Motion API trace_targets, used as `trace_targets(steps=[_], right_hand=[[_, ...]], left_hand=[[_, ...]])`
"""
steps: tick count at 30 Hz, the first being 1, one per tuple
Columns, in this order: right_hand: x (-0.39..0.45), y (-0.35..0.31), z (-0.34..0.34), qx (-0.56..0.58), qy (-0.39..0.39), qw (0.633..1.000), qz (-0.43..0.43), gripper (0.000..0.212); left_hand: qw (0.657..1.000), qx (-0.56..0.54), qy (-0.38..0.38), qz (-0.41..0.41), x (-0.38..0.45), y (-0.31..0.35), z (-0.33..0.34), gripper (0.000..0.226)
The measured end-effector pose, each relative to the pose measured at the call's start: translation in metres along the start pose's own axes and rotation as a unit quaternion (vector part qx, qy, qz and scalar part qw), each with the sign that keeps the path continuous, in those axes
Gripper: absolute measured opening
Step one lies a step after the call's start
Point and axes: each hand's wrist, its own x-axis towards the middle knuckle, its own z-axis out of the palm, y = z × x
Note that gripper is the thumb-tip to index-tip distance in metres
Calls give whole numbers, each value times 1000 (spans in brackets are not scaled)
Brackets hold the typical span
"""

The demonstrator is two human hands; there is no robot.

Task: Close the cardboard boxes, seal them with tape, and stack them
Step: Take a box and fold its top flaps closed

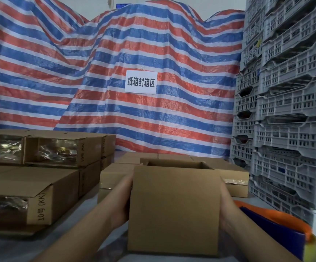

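Head view: we hold an open box [174, 210] at lower centre, our left hand [122, 203] pressed to its left side and our right hand [227, 210] to its right; the fingers are hidden, so we cannot tell their grip. Taped boxes [40, 167] are stacked at left, crates [289, 110] at right.
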Motion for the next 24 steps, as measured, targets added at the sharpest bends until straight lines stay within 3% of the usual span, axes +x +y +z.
trace_targets(steps=[6, 14, 16, 20, 24], right_hand=[[1, -2, 2, -33, 8, 999, -1, 61], [4, -4, -2, -50, 43, 998, -11, 64], [4, -2, -1, -52, 50, 997, -16, 62], [7, 0, -3, -28, 61, 998, -8, 65], [7, 1, -5, -17, 55, 998, -14, 76]], left_hand=[[998, 51, 7, -39, 8, -1, -4, 32], [997, 27, 54, 49, 18, -5, -7, 10], [994, 19, 78, 76, 20, -2, -8, 24], [992, 53, 53, 103, 21, -2, -6, 22], [996, 43, 30, 74, 20, 2, -10, 19]])
